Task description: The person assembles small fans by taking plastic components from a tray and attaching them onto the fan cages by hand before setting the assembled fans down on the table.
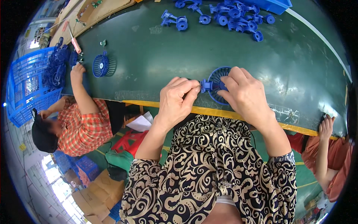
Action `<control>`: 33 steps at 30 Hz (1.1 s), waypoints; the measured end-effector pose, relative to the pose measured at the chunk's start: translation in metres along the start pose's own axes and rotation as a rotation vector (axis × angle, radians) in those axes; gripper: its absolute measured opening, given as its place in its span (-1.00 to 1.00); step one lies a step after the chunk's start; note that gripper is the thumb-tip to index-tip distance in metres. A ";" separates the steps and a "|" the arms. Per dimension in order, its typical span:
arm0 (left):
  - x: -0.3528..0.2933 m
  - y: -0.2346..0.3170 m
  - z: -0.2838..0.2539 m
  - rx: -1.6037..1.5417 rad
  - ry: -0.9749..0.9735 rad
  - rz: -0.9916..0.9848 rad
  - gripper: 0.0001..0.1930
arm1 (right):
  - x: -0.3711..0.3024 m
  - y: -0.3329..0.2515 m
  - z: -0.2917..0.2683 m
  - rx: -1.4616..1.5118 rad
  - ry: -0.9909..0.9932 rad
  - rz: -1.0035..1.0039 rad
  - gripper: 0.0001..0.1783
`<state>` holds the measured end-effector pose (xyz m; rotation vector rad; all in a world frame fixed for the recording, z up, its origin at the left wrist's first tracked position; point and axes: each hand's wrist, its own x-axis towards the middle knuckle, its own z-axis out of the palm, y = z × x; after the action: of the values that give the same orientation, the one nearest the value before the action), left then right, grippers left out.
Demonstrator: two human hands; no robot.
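Note:
Near the table's front edge lies a small blue fan (206, 86) with a round slatted cage and a short neck pointing left. My left hand (177, 98) is closed in a pinch at the free end of the neck; its fingertips hide what is between them. My right hand (246, 95) grips the cage from the right, with thumb and fingers over its middle. Further left, a second blue fan (100, 66) stands on the green table (149, 63), with a small metallic part (103, 43) just behind it.
Blue plastic brackets (234, 14) lie heaped at the far side by a blue bin (274, 4). A co-worker's hand (77, 71) is at the left, near a pink-handled screwdriver (76, 45) and a blue basket (22, 87). Another person's hand (326, 127) rests at the right edge.

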<state>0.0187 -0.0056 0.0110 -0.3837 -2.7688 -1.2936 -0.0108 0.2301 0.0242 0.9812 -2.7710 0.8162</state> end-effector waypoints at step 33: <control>0.002 0.014 -0.001 -0.042 -0.103 -0.197 -0.80 | 0.005 -0.005 0.001 0.026 -0.033 0.072 -0.66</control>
<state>0.0204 0.0026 0.0221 -0.1878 -2.9325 -1.4128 -0.0119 0.2235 0.0267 0.9119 -2.8458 0.8552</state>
